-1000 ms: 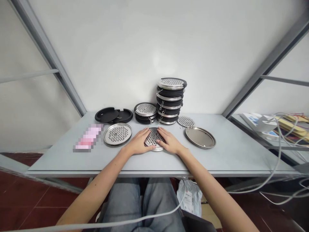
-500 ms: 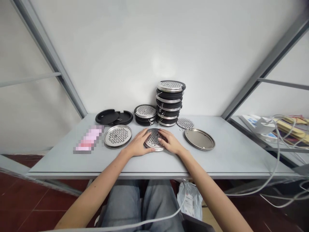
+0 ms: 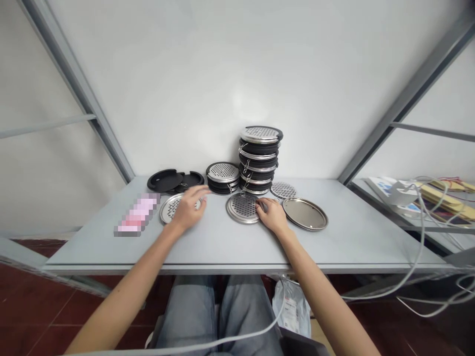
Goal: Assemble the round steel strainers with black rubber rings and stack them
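Observation:
A round perforated metal plate (image 3: 243, 206) with a silver rim lies flat at the middle of the table. My right hand (image 3: 272, 213) is at its right edge, the fingers curled closed on the rim; their tips are partly hidden. Off to the left, my left hand (image 3: 190, 207) holds nothing, fingers stretched to the right. It hovers over another perforated metal plate (image 3: 169, 209) and hides part of it. Right of my right hand lies a plain round metal tray (image 3: 306, 214). Behind it is a thin perforated disc (image 3: 283, 190).
A tall stack of black-and-silver round units (image 3: 260, 160) with wire clips stands near the wall, beside a lower stack (image 3: 223, 177). Black round covers (image 3: 166, 181) lie at the back left. A blurred pink item (image 3: 139, 213) is at the left. White cables (image 3: 419, 252) hang at the right.
My left hand has let go of the middle plate and moved left over the other perforated plate. My right hand has shifted slightly right to the middle plate's edge.

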### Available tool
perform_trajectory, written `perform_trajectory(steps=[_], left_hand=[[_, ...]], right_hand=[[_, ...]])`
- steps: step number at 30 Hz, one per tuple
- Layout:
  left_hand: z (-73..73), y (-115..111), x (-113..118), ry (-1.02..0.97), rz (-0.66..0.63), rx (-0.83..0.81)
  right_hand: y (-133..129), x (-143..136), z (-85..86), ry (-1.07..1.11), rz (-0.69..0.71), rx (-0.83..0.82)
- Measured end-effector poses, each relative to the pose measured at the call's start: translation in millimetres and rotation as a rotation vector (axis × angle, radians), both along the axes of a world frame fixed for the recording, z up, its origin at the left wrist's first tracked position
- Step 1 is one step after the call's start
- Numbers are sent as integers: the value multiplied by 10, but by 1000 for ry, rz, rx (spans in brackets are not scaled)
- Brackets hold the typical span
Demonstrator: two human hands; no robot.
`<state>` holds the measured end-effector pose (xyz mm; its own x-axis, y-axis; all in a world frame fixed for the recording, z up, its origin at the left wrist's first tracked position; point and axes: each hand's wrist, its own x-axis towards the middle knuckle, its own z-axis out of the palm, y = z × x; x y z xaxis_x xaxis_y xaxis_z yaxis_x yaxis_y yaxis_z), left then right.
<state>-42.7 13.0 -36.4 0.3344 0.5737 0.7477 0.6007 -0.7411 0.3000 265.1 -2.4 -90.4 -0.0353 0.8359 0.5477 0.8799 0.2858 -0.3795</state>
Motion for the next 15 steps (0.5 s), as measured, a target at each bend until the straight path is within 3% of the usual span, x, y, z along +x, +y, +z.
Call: perform_trajectory(steps=[4, 8, 11, 15], left_hand=[[214, 388, -832, 161, 337, -53], [159, 700, -1544, 549, 525, -314], [97, 789, -1754, 671, 537, -378], [135, 842, -1745, 799, 522, -351]], right_hand=[[45, 89, -35, 13, -29, -4], [74, 155, -57, 73, 41, 19], [60, 167, -46, 80, 97, -17], [28, 158, -38, 79, 109, -24]])
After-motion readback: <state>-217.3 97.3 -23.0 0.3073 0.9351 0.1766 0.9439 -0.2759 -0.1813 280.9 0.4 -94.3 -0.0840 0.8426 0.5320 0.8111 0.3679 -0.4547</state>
